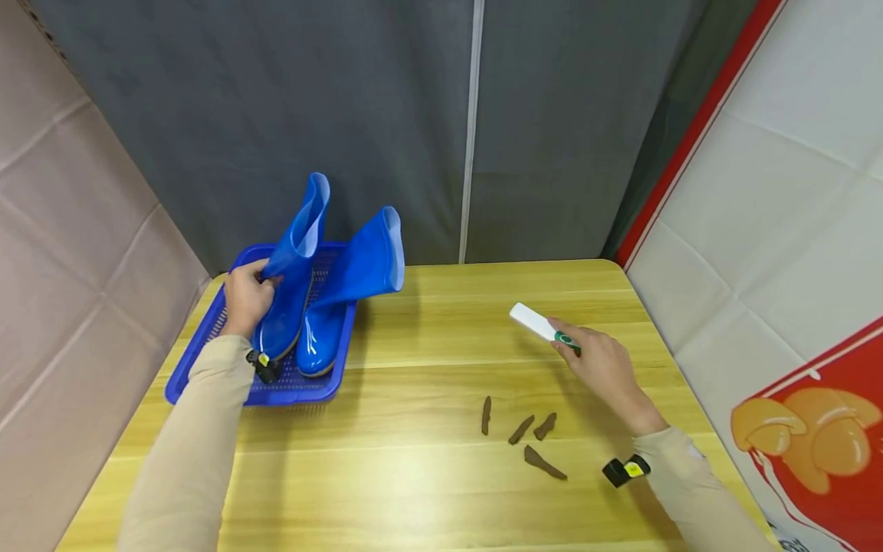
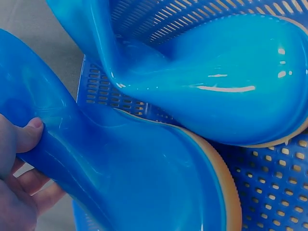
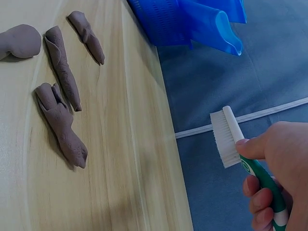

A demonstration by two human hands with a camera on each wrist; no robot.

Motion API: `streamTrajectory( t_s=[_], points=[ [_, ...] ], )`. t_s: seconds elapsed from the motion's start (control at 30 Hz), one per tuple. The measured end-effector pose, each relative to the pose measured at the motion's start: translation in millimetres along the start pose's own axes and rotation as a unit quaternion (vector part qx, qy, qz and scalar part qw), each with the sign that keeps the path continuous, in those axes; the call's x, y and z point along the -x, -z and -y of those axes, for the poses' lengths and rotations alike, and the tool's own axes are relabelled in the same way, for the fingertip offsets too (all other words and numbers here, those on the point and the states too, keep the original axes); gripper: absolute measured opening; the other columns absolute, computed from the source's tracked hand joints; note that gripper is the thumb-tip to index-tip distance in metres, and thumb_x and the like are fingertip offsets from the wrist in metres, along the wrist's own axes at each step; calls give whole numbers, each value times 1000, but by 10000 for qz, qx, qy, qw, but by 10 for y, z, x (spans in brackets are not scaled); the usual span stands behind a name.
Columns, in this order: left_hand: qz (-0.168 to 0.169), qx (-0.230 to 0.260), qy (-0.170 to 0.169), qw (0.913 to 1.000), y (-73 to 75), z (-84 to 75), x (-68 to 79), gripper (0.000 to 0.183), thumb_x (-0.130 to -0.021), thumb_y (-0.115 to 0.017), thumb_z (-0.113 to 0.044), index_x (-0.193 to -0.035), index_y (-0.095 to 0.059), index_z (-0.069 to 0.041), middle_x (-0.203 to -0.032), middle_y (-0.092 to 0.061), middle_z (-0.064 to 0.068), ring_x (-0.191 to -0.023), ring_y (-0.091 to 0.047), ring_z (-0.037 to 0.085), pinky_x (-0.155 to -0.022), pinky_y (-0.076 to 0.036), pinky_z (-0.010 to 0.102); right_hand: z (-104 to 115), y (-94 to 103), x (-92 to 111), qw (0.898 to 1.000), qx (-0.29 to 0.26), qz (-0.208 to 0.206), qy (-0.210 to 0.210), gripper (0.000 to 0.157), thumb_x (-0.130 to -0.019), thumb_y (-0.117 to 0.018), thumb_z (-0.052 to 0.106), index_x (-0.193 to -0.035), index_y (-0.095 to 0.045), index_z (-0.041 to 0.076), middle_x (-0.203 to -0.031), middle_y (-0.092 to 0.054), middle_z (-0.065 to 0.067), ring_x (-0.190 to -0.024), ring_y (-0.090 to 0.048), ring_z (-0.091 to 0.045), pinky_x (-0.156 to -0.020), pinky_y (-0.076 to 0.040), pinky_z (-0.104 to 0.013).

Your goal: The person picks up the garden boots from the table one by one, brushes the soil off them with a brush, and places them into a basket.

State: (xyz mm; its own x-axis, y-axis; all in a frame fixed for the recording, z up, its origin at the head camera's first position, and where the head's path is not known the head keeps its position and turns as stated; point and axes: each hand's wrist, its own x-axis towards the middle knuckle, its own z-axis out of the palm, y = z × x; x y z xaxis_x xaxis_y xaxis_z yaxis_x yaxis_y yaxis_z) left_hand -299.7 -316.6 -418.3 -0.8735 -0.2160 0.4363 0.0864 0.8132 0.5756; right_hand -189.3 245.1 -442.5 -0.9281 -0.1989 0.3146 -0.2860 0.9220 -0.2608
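Note:
My left hand [image 1: 248,297] pinches the shaft of the left blue rain boot [image 1: 293,284], thumb on one side and fingers on the other in the left wrist view. That boot stands in a blue plastic basket [image 1: 293,396]. Beside it in the basket is a second blue rain boot [image 1: 359,264], its shaft leaning to the right. My right hand [image 1: 607,364] grips the green-and-white handle of a brush [image 3: 233,139] with white bristles, held above the right side of the table. Several brown clay-like pieces [image 1: 545,462] lie on the tabletop, left of and nearer than that hand.
The wood-patterned table [image 1: 428,337] ends at a grey curtain [image 1: 386,100] behind. A pale wall covering [image 1: 83,192] rises on the left, and a white and red printed sheet [image 1: 779,230] borders the right side.

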Motion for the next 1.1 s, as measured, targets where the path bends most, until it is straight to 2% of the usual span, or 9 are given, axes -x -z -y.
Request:
streamTrajectory(
  t_s=[0.23,0.5,0.67,0.77,0.87,0.97,1.1],
  points=[
    [111,20,89,9999,0,23,30,12,-92,-56,-10,-91,-67,-5,-87,-67,17,-77,-55,28,-68,-40,36,-4,2,17,10000,1,-30,-5,45,-90,-63,32,-133,-54,27,-75,-67,-6,-42,-29,-9,-37,-23,-23],
    [122,-75,97,9999,-37,156,121,17,-87,-60,-5,-101,-70,-7,-92,-70,22,-85,-59,36,-80,-43,53,-15,-16,25,10000,-14,-54,6,45,-90,-63,33,-133,-55,27,-71,-65,-5,-43,-29,-9,-37,-23,-23],
    [278,-36,67,9996,-55,193,157,14,-88,-60,-5,-98,-70,-6,-90,-70,21,-81,-59,33,-72,-43,45,-13,-12,27,10000,-27,-56,20,44,-89,-63,33,-132,-56,26,-75,-67,-6,-43,-29,-9,-37,-23,-23],
    [512,-11,101,9986,-48,190,164,12,-91,-57,-6,-96,-68,-5,-91,-69,21,-80,-58,31,-69,-43,41,-14,-3,28,10000,-9,-17,-2,44,-90,-63,33,-133,-55,27,-72,-66,-6,-43,-29,-9,-37,-23,-23],
    [853,74,147,9962,-33,173,171,14,-93,-54,-6,-98,-67,-4,-95,-69,22,-83,-60,32,-72,-49,44,-17,2,27,10000,9,2,-19,44,-90,-62,34,-133,-54,28,-72,-65,-5,-43,-29,-9,-37,-23,-23],
    [1162,156,44,9931,-34,160,171,15,-93,-54,-7,-101,-66,-2,-97,-67,23,-84,-60,33,-73,-51,45,-22,1,28,10000,34,-20,-19,44,-90,-62,34,-133,-54,28,-71,-65,-5,-43,-29,-10,-37,-23,-23],
    [1408,135,-58,9899,-70,156,175,17,-93,-58,-11,-104,-66,-1,-98,-66,24,-84,-60,33,-73,-52,46,-34,-13,32,10000,46,-53,1,44,-90,-63,34,-133,-55,28,-69,-63,-3,-43,-28,-9,-37,-23,-23]
  ],
)
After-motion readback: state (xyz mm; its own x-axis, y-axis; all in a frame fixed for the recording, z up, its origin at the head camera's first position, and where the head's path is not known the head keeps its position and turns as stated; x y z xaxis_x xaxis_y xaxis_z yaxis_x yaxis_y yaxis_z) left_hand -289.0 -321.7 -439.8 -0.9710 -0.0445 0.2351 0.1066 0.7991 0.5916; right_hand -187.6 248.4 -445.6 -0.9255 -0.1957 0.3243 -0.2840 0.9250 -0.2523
